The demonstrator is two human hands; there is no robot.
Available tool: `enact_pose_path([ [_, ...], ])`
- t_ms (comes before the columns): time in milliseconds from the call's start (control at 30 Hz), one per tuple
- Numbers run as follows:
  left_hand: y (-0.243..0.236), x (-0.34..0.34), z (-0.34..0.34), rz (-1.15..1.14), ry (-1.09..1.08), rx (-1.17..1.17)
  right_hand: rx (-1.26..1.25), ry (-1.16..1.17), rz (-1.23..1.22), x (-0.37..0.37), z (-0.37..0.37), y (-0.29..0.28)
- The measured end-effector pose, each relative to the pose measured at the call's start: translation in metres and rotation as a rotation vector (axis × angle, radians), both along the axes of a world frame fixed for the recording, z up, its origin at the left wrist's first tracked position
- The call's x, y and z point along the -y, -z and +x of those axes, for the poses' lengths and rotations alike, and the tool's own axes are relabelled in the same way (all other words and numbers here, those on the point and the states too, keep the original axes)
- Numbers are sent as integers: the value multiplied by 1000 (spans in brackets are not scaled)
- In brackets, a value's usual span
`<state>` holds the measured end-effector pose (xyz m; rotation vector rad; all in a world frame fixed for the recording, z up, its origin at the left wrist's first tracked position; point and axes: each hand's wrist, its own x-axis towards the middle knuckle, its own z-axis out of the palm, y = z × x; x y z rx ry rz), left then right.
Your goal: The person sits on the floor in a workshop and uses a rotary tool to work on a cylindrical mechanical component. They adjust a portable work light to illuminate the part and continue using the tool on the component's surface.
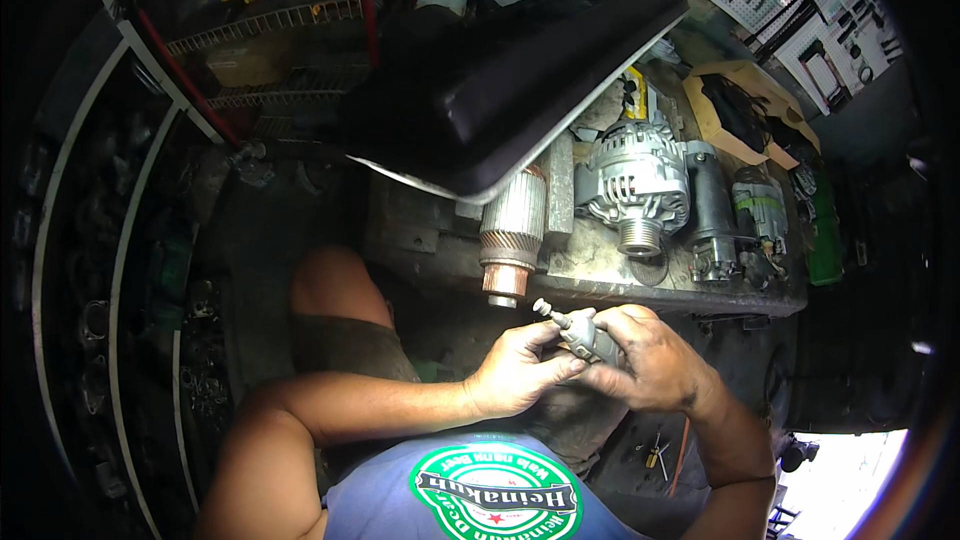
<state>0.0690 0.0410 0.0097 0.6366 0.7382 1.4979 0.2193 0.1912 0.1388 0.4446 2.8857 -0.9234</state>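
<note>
In front of my body, both hands hold a small grey metal part (594, 341) with a stepped shaft and a disc-like tip pointing up and left. Its exact kind does not show. My left hand (515, 372) grips it near the shaft end, thumb against the body. Around the thicker end on the right wraps my right hand (648, 355), its fingers hiding much of the part. Just beyond my left hand, an armature (514, 230) with a copper commutator lies at the bench edge.
An alternator (637, 175), a starter motor (713, 210) and another motor unit (758, 205) stand on the workbench (590, 275). Over the bench's left side hangs a large dark hood-like panel (480, 90). Shelving (150, 130) lines the left. A yellow-handled screwdriver (653, 458) lies low on the right.
</note>
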Motion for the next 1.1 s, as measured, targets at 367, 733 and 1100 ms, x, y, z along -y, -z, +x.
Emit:
enact_pose_path([
  [367, 14, -6, -2, -28, -129, 0, -171, 26, -22, -10, -14, 22],
  [733, 17, -8, -15, -111, -18, 184, -84, 6, -33, -16, -42, 19],
  [1100, 27, -11, -16, -142, 37, 126, -104, -173, -10, -37, -38, 26],
])
